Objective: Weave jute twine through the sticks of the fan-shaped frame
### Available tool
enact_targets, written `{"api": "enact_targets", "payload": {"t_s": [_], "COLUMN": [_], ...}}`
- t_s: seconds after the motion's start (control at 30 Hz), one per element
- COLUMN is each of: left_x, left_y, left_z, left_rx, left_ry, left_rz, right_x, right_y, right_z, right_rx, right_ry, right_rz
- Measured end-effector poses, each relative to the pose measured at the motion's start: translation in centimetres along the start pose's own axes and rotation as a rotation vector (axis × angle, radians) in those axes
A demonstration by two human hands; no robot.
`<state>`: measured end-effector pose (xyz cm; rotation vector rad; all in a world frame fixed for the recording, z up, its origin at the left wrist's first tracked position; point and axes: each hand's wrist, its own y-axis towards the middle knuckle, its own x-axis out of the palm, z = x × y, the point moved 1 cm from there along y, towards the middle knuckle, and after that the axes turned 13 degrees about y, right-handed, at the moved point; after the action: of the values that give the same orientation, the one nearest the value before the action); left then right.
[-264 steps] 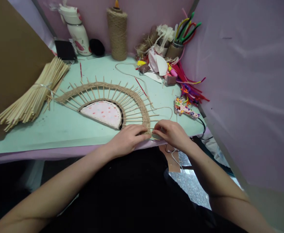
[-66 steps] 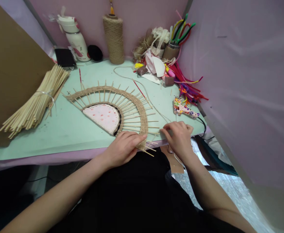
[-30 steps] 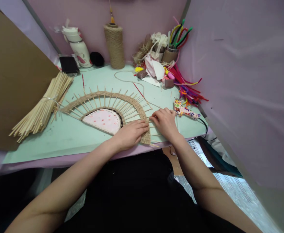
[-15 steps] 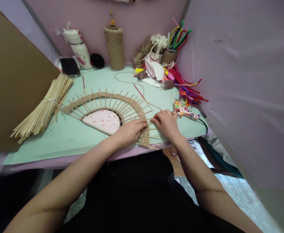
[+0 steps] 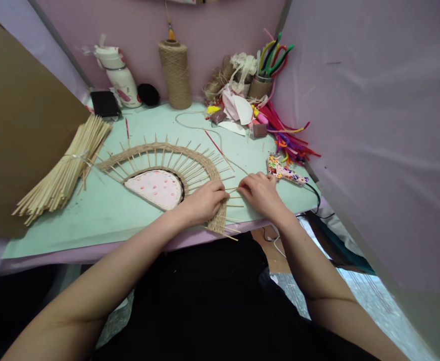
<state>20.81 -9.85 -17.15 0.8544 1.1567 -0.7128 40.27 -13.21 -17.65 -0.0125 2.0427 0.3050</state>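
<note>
A fan-shaped weaving lies on the table, with thin wooden sticks radiating through a curved band of brown twine (image 5: 218, 219). At its centre is a half-round white panel with pink spots (image 5: 155, 188), edged in twine and a dark braid. My left hand (image 5: 204, 203) is closed on the right part of the band, its fingertips at the outer edge. Just to the right, my right hand (image 5: 262, 193) pinches the outer end of one wooden stick (image 5: 232, 189). Between the two hands a short length of that stick shows. The pinching fingertips are partly hidden.
Left, a tied bundle of sticks (image 5: 65, 170) leans by a brown board (image 5: 20, 130). Behind stand a bottle (image 5: 124, 82) and a twine cone (image 5: 174, 75). A patterned glue gun (image 5: 287, 172) with a cord lies right, near pipe cleaners (image 5: 295, 143) and a scissors holder (image 5: 261, 86).
The gap between my hands has widened, with more stick showing between them. The right end of the woven band has shifted slightly left and toward the table's front edge.
</note>
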Motion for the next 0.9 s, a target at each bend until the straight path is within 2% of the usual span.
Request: {"api": "enact_targets", "payload": {"t_s": [0.17,0.37,0.57,0.73,0.9], "left_x": [-0.2,-0.7,-0.8,-1.1,-1.5], "left_y": [-1.2,-2.5,-3.2,-3.3,-3.7], "left_z": [0.0,0.3,0.0,-0.1,-0.1], "left_rx": [0.029,0.094,0.145,0.188,0.230], "left_ry": [-0.044,-0.060,-0.045,-0.075,-0.094], "left_rz": [-0.010,-0.104,-0.107,-0.110,-0.126], "right_x": [-1.1,-2.5,-2.8,-2.3,-2.0], "right_y": [-1.1,-2.9,-4.7,-4.1,-3.4], "right_z": [0.1,0.1,-0.2,-0.8,-1.5], "right_rx": [0.001,0.021,-0.032,0.023,0.039], "right_ry": [0.000,-0.004,-0.001,-0.088,-0.105], "right_rz": [-0.063,-0.152,-0.221,-0.140,-0.207]}}
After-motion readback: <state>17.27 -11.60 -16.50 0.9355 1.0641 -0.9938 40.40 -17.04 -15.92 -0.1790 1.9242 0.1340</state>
